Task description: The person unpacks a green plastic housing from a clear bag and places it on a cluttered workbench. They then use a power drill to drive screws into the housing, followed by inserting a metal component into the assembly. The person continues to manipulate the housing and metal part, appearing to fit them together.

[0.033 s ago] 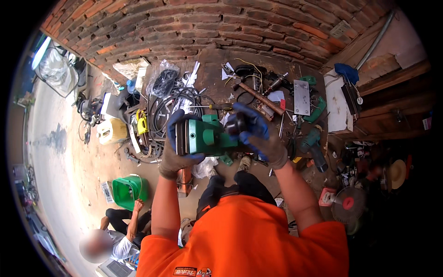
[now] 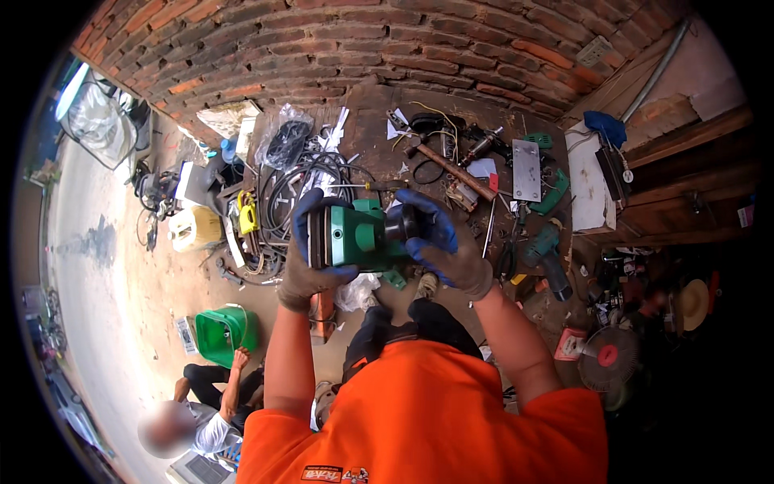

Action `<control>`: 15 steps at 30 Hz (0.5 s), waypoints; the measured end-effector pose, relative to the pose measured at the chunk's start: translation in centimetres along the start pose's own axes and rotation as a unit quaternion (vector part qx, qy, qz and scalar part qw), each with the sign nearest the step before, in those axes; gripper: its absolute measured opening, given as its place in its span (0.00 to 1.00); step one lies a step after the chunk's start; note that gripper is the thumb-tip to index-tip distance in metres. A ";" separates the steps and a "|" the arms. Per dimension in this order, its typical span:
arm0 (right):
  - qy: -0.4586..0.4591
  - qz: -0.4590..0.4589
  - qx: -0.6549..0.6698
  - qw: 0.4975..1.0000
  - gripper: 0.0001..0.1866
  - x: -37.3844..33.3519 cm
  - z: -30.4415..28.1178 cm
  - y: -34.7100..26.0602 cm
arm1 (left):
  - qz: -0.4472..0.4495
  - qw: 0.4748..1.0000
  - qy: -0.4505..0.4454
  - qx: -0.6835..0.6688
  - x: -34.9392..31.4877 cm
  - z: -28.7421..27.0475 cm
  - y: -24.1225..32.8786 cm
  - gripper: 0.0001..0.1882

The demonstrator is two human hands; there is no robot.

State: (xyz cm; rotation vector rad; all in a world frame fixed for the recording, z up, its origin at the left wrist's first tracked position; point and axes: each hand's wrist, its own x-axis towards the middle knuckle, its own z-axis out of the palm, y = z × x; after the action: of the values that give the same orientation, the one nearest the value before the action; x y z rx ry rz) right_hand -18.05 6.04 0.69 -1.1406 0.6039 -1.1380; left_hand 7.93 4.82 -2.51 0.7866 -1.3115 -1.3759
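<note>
My gloved left hand is wrapped round the flat, layered base end of a green power tool body, which lies sideways above the bench's near edge. In my gloved right hand is a black round cap-like part, its fingers curled about it. That black part sits against the right end of the green body. Whether it is seated on the body or only touching, I cannot tell. A screwdriver lies on the bench just beyond the tool.
A hammer, a metal plate, a teal drill and coiled black cable cover the wooden bench. A brick wall rises behind it. A person sits at lower left beside a green bucket.
My right hand has moved left and turned, bringing the black round part from slightly apart up against the green body. My left hand and the tool have barely moved.
</note>
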 end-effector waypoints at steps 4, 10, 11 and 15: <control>0.011 0.005 0.014 1.000 0.36 -0.6 0.6 1.0 | -0.007 1.000 0.009 -0.003 0.1 0.0 0.3 0.65; -0.037 -0.013 -0.057 0.998 0.36 -0.4 0.6 0.3 | -0.017 0.999 0.021 -0.028 -0.4 -0.2 0.2 0.66; -0.043 -0.015 -0.089 0.995 0.37 -0.5 0.2 0.6 | -0.019 0.999 0.021 -0.025 -0.4 -0.3 0.2 0.66; -0.075 -0.075 -0.364 0.925 0.36 0.0 -0.4 -0.6 | -0.029 0.998 0.025 -0.045 -0.4 -0.4 0.0 0.65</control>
State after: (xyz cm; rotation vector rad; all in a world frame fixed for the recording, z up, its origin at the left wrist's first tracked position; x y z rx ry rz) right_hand -18.66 5.89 1.14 -1.9201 0.8636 -0.9551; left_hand 8.41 5.08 -2.61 0.7978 -1.1892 -1.4413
